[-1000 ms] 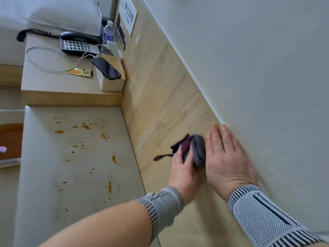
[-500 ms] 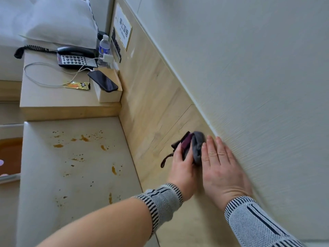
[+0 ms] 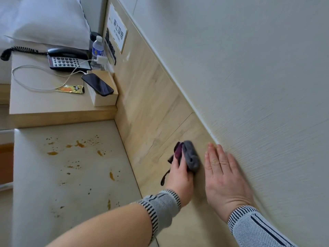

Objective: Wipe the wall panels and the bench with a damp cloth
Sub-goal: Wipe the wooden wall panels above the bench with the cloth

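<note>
My left hand grips a bunched grey and purple cloth and presses it against the light wooden wall panel. A dark loop hangs from the cloth below my hand. My right hand lies flat on the same panel, fingers straight, just right of the cloth and under the white trim strip. The cream padded bench stretches out to the left, speckled with orange-brown stains.
Beyond the bench stands a wooden nightstand with a black telephone, a water bottle, a white charging cable, a yellow sachet and a smartphone on a tissue box. A sign is fixed on the panel. White textured wall above.
My left hand has moved the cloth along the wood panel, a little apart from my right hand. The right hand stays flat on the panel. The camera view has shifted slightly.
</note>
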